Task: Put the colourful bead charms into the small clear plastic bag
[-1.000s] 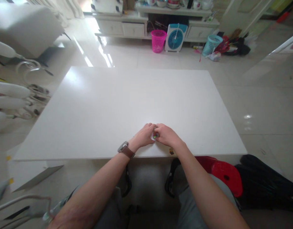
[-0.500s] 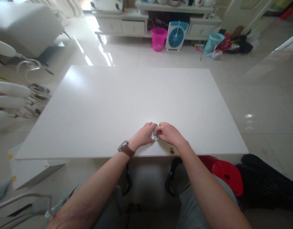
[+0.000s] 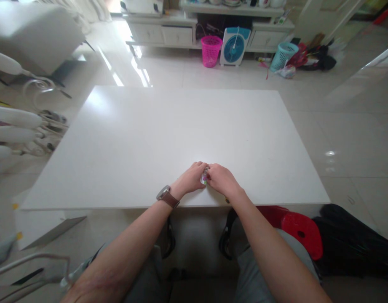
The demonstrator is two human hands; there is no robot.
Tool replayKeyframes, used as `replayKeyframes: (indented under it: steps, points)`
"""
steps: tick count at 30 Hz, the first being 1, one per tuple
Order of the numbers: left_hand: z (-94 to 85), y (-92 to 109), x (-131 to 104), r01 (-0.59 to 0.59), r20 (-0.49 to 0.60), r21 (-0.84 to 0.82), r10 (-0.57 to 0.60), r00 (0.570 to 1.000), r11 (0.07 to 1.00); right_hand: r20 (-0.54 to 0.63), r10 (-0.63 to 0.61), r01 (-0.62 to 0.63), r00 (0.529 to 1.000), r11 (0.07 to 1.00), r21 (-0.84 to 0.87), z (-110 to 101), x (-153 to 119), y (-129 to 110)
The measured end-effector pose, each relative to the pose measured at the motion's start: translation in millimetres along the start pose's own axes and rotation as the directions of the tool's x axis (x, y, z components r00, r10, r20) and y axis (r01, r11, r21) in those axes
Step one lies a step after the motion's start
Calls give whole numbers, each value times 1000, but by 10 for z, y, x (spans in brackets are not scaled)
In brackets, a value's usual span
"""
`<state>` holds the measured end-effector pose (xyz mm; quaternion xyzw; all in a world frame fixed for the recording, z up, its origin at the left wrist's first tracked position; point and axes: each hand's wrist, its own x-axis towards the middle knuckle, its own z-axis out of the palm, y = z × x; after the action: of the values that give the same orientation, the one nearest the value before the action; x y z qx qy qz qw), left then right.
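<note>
A small clear item with coloured marks [image 3: 204, 176] is between my hands near the front edge of the white table [image 3: 181, 126]. My left hand [image 3: 192, 177] has its fingers wrapped round the item's left side. Against its right side, my right hand [image 3: 221, 179] is closed, with its fingertips curled and partly hidden; whether they pinch a part of it cannot be made out. A small dark and yellow sticker [image 3: 227, 200] on the table's front edge is mostly covered by my right wrist.
Beyond the table stand a pink basket [image 3: 210, 51], a blue and white fan [image 3: 234, 47] and a light blue basket [image 3: 282, 57]. A red stool [image 3: 303, 233] is below the front edge, right; white chairs [image 3: 15, 118] are at the left.
My right hand has shifted slightly left over the clear item, hiding more of it. My right wrist now covers most of the sticker. My left hand has hardly moved.
</note>
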<state>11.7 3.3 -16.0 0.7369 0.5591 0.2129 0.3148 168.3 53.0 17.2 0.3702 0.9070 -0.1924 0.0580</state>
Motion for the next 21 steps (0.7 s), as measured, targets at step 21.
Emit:
replayKeyframes:
  steps: [21]
  points:
    - [15, 0, 0, 8, -4, 29, -8, 1000, 1000, -6, 89, -89, 996, 995, 38, 6, 27, 27]
